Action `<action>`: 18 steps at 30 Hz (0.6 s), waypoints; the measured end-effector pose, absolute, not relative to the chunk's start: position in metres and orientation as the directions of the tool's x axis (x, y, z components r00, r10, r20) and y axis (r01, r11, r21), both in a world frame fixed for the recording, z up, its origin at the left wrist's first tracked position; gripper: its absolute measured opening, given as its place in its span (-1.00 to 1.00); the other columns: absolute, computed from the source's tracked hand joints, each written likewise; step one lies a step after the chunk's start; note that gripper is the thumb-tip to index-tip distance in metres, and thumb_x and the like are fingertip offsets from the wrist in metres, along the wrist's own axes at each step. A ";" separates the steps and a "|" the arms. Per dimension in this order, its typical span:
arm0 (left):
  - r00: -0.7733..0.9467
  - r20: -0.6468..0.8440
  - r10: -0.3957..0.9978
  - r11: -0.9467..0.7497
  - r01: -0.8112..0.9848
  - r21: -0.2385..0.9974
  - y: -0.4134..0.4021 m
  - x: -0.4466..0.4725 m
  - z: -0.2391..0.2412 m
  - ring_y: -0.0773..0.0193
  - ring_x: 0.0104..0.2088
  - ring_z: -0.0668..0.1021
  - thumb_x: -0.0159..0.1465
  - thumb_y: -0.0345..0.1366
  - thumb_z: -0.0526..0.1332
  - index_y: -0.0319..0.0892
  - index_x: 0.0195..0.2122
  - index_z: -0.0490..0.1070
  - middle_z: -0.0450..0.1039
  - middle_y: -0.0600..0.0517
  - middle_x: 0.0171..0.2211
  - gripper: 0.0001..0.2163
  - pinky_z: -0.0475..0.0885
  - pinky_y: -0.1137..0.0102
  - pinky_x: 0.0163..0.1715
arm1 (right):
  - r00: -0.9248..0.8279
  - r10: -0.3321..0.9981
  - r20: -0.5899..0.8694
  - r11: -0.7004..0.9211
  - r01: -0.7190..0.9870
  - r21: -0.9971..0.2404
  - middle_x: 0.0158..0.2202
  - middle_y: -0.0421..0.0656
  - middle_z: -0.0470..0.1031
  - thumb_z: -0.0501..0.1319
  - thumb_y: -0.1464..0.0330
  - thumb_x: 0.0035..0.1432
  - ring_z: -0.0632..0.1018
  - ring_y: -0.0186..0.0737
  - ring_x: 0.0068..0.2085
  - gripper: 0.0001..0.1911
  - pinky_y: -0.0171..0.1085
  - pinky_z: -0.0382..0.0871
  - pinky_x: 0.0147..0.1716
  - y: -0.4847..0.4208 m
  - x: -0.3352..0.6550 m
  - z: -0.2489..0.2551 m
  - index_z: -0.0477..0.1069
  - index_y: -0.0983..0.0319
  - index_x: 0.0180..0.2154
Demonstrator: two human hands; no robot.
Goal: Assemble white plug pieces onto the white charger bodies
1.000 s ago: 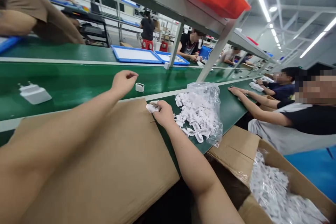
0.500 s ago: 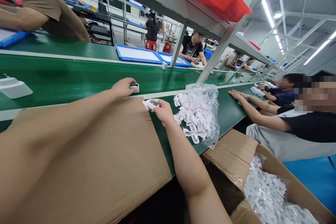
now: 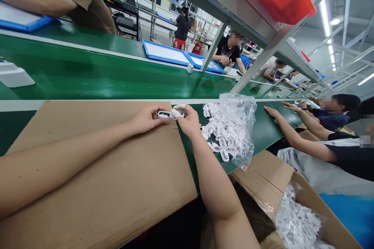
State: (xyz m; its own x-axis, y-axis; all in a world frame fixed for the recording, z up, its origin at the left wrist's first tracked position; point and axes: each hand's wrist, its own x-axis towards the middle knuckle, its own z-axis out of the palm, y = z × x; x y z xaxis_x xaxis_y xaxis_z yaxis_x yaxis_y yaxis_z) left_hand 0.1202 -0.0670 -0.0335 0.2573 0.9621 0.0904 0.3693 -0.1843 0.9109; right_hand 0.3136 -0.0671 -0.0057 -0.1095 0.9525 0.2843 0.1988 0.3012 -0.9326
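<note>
My left hand (image 3: pixel 153 118) is closed around a small white plastic housing (image 3: pixel 164 114) whose open end faces me, with something dark green inside. Right beside it, my right hand (image 3: pixel 188 120) pinches a white plastic part (image 3: pixel 177 113), partly covered by the fingers. The two pieces are close together above the far right corner of a cardboard sheet (image 3: pixel 111 171); I cannot tell whether they touch. To the right of my right hand, many loose white plastic parts (image 3: pixel 219 128) spill from a clear plastic bag (image 3: pixel 244 140) on the green table.
A green conveyor belt (image 3: pixel 111 79) runs behind the cardboard, with a white casing (image 3: pixel 14 74) at its left. An open carton (image 3: pixel 330 210) of bagged white parts stands low at the right. A co-worker's arms (image 3: pixel 295 132) rest on the table. A metal post (image 3: pixel 260 64) rises beyond the bag.
My left hand has come back from over the belt toward my right hand, bringing the white housing beside the white part. The view has turned slightly.
</note>
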 end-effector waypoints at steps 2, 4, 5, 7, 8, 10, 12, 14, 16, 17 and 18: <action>0.258 0.120 0.959 -0.207 0.345 0.915 -0.065 0.120 -0.037 0.26 -0.52 0.41 0.11 0.07 0.39 -0.13 0.05 0.49 0.43 0.05 -0.50 -0.45 0.23 0.41 -0.52 | -0.151 0.913 0.380 0.408 0.286 -0.867 -0.07 -0.09 0.58 0.28 0.29 0.10 0.57 -0.23 -0.20 -0.66 -0.26 0.48 -0.18 -0.070 0.312 -0.005 0.48 0.20 -0.05; 0.261 0.142 0.955 -0.227 0.333 0.915 -0.065 0.119 -0.038 0.27 -0.53 0.39 0.12 0.05 0.39 -0.13 0.07 0.49 0.42 0.05 -0.50 -0.45 0.21 0.41 -0.52 | -0.181 0.875 0.448 0.483 0.339 -0.807 0.00 -0.09 0.56 0.27 0.34 0.12 0.57 -0.23 -0.16 -0.59 -0.28 0.47 -0.19 -0.072 0.310 -0.005 0.44 0.18 0.05; 0.265 0.148 0.953 -0.234 0.331 0.914 -0.065 0.119 -0.038 0.27 -0.53 0.38 0.12 0.05 0.39 -0.13 0.08 0.48 0.42 0.06 -0.49 -0.45 0.21 0.41 -0.52 | -0.200 0.860 0.469 0.510 0.365 -0.779 0.00 -0.10 0.56 0.26 0.35 0.14 0.57 -0.21 -0.13 -0.60 -0.27 0.47 -0.18 -0.072 0.310 -0.005 0.43 0.17 0.05; 0.275 0.163 0.947 -0.249 0.313 0.917 -0.065 0.119 -0.038 0.28 -0.51 0.37 0.13 0.03 0.39 -0.14 0.07 0.48 0.44 0.05 -0.46 -0.46 0.21 0.41 -0.52 | -0.257 0.833 0.489 0.551 0.446 -0.705 -0.04 -0.11 0.57 0.24 0.38 0.16 0.56 -0.17 -0.08 -0.64 -0.24 0.46 -0.11 -0.072 0.308 -0.007 0.46 0.16 0.02; 0.284 0.172 0.943 -0.258 0.300 0.918 -0.066 0.119 -0.037 0.28 -0.50 0.38 0.13 0.02 0.39 -0.15 0.06 0.49 0.46 0.04 -0.43 -0.47 0.22 0.41 -0.51 | -0.288 0.826 0.485 0.562 0.498 -0.660 -0.06 -0.12 0.57 0.23 0.41 0.16 0.55 -0.15 -0.07 -0.65 -0.21 0.45 -0.08 -0.071 0.307 -0.009 0.48 0.16 0.01; 0.299 0.194 0.934 -0.279 0.272 0.921 -0.066 0.119 -0.036 0.28 -0.47 0.40 0.14 -0.01 0.38 -0.17 0.04 0.49 0.50 0.02 -0.36 -0.50 0.26 0.40 -0.48 | -0.324 0.826 0.462 0.557 0.598 -0.576 -0.11 -0.12 0.57 0.20 0.45 0.15 0.53 -0.11 -0.10 -0.65 -0.17 0.44 -0.06 -0.070 0.306 -0.011 0.50 0.15 -0.01; 0.307 0.210 0.928 -0.293 0.255 0.921 -0.066 0.119 -0.035 0.27 -0.43 0.43 0.14 -0.03 0.38 -0.17 0.04 0.49 0.53 0.00 -0.30 -0.51 0.29 0.39 -0.44 | -0.336 0.830 0.445 0.544 0.666 -0.510 -0.15 -0.11 0.56 0.17 0.49 0.13 0.51 -0.08 -0.11 -0.63 -0.15 0.43 -0.06 -0.069 0.304 -0.012 0.51 0.15 -0.03; 0.311 0.209 0.927 -0.293 0.254 0.922 -0.066 0.118 -0.035 0.25 -0.41 0.44 0.15 -0.03 0.37 -0.18 0.04 0.48 0.54 -0.02 -0.28 -0.51 0.31 0.39 -0.41 | -0.354 0.817 0.455 0.557 0.689 -0.464 -0.18 -0.09 0.54 0.15 0.53 0.10 0.49 -0.06 -0.10 -0.62 -0.15 0.41 -0.06 -0.069 0.303 -0.012 0.52 0.17 -0.06; 0.311 0.196 0.930 -0.283 0.266 0.921 -0.065 0.118 -0.036 0.24 -0.42 0.44 0.15 -0.02 0.37 -0.18 0.04 0.48 0.54 -0.02 -0.29 -0.51 0.31 0.38 -0.42 | -0.379 0.799 0.466 0.580 0.689 -0.434 -0.19 -0.09 0.54 0.14 0.57 0.07 0.48 -0.06 -0.10 -0.60 -0.16 0.40 -0.06 -0.069 0.302 -0.010 0.51 0.19 -0.07; 0.310 0.189 0.932 -0.278 0.274 0.921 -0.065 0.118 -0.036 0.24 -0.42 0.44 0.15 -0.02 0.37 -0.18 0.04 0.48 0.55 -0.02 -0.29 -0.51 0.32 0.38 -0.42 | -0.386 0.799 0.461 0.581 0.694 -0.425 -0.19 -0.09 0.54 0.13 0.58 0.06 0.48 -0.06 -0.11 -0.60 -0.17 0.40 -0.07 -0.069 0.302 -0.009 0.51 0.19 -0.08; 0.308 0.182 0.934 -0.272 0.280 0.921 -0.065 0.118 -0.036 0.23 -0.41 0.45 0.14 -0.01 0.37 -0.18 0.03 0.48 0.55 -0.02 -0.29 -0.50 0.32 0.37 -0.42 | -0.389 0.806 0.447 0.572 0.706 -0.417 -0.20 -0.10 0.54 0.13 0.58 0.05 0.47 -0.06 -0.12 -0.60 -0.17 0.40 -0.09 -0.070 0.301 -0.008 0.51 0.19 -0.09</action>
